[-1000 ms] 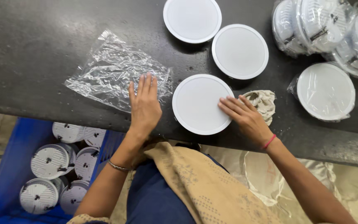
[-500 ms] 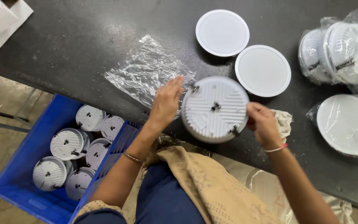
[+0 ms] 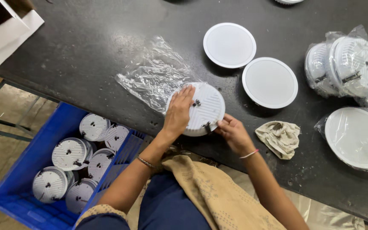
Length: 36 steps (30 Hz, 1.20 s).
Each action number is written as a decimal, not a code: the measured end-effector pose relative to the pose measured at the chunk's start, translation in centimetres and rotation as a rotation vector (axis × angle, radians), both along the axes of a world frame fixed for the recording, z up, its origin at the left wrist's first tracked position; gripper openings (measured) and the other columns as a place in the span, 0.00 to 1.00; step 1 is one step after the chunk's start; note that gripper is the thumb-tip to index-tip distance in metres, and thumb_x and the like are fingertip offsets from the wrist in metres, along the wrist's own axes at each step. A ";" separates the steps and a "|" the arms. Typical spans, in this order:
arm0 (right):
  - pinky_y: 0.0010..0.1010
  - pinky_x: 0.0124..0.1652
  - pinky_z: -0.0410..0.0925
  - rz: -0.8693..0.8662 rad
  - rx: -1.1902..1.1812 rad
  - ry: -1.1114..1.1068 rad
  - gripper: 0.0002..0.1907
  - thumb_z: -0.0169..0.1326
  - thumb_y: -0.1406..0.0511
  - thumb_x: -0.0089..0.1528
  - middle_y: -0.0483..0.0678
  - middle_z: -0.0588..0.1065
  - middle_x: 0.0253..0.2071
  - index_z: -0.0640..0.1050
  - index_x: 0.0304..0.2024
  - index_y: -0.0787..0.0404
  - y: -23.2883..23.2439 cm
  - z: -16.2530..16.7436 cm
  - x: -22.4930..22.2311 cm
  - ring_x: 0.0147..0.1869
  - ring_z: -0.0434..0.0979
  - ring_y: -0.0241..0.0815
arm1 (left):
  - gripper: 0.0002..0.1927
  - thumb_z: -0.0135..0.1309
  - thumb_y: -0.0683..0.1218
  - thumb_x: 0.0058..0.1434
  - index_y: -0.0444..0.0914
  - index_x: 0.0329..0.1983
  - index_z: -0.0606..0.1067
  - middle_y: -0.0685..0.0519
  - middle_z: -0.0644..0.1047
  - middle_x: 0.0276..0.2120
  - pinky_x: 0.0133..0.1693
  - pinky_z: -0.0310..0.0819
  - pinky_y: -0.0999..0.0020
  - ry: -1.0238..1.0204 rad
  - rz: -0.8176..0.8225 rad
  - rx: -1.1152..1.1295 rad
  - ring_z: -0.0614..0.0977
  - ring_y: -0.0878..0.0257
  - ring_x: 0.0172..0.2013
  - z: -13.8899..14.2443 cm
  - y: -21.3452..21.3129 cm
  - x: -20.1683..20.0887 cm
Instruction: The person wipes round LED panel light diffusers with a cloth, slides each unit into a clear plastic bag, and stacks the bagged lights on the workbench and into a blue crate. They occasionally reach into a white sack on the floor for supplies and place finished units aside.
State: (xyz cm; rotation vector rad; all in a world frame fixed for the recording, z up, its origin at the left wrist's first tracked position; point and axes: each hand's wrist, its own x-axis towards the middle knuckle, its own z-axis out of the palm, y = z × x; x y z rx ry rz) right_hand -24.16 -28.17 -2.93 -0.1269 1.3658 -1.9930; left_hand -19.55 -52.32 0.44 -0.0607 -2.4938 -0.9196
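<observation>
Left hand (image 3: 179,111): it is lying flat over the ribbed back of the round white lamp (image 3: 201,108), fingers spread and pointing away from the person, gripping its left part.
Right hand (image 3: 234,133): it is closing its fingers on the lamp's near right rim, beside a small metal clip.
Round white lamp: it is being held face down between both hands at the near edge of the dark bench (image 3: 86,51), its far left side overlapping the clear plastic bag (image 3: 156,74).
Clear plastic bag: it is lying crumpled and flat on the bench, just beyond the left hand.
Two more lamps (image 3: 270,82): they are sitting face up side by side (smooth white discs), a little beyond the held one.
Rag (image 3: 280,136): a crumpled beige cloth is lying just right of the right hand.
Bagged lamps (image 3: 346,64): they are sitting wrapped at the right end of the bench.
Blue crate (image 3: 26,170): it is standing on the floor left of the person, holding several lamps back side up.
</observation>
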 end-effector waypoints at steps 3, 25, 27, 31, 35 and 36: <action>0.28 0.50 0.74 0.011 0.090 0.007 0.19 0.52 0.68 0.66 0.46 0.80 0.51 0.74 0.59 0.65 -1.4 -0.1 0.0 0.50 0.80 0.35 | 0.23 0.43 0.40 0.69 0.29 0.67 0.69 0.38 0.71 0.65 0.68 0.55 0.52 0.002 -0.003 -0.047 0.68 0.45 0.68 -0.8 -1.0 -0.3; 0.27 0.43 0.76 -0.292 0.133 0.345 0.18 0.49 0.67 0.68 0.51 0.78 0.48 0.72 0.60 0.69 -6.3 0.1 0.3 0.46 0.80 0.37 | 0.23 0.38 0.37 0.70 0.33 0.67 0.70 0.41 0.75 0.62 0.69 0.67 0.56 -0.077 -0.487 0.345 0.75 0.48 0.65 7.2 3.4 4.7; 0.27 0.40 0.76 -0.317 0.169 0.290 0.20 0.51 0.66 0.68 0.51 0.78 0.48 0.72 0.61 0.68 -7.1 -0.4 0.0 0.44 0.79 0.37 | 0.25 0.38 0.35 0.69 0.32 0.70 0.68 0.39 0.72 0.68 0.72 0.59 0.52 0.069 -0.508 0.271 0.72 0.46 0.70 7.8 2.1 5.7; 0.28 0.40 0.75 -0.363 0.062 0.078 0.19 0.56 0.69 0.65 0.51 0.78 0.47 0.74 0.57 0.72 -7.9 -1.1 -1.5 0.43 0.79 0.38 | 0.33 0.58 0.46 0.65 0.34 0.72 0.64 0.40 0.66 0.71 0.72 0.55 0.54 -0.120 -0.564 0.374 0.67 0.46 0.71 7.7 -5.6 6.6; 0.28 0.38 0.70 -0.325 0.131 0.107 0.18 0.57 0.68 0.68 0.55 0.79 0.44 0.78 0.57 0.74 -7.9 -1.3 -2.2 0.39 0.75 0.39 | 0.47 0.64 0.48 0.48 0.34 0.72 0.61 0.44 0.64 0.70 0.69 0.47 0.50 -0.098 -0.403 -0.254 0.63 0.47 0.70 5.7 -11.0 5.3; 0.29 0.39 0.72 -0.337 0.111 0.059 0.17 0.57 0.69 0.67 0.53 0.79 0.45 0.77 0.57 0.72 -8.1 -1.2 -2.3 0.41 0.77 0.39 | 0.47 0.63 0.44 0.46 0.36 0.72 0.63 0.46 0.65 0.71 0.69 0.47 0.50 -0.088 -0.395 -0.377 0.64 0.49 0.70 4.9 -11.0 4.5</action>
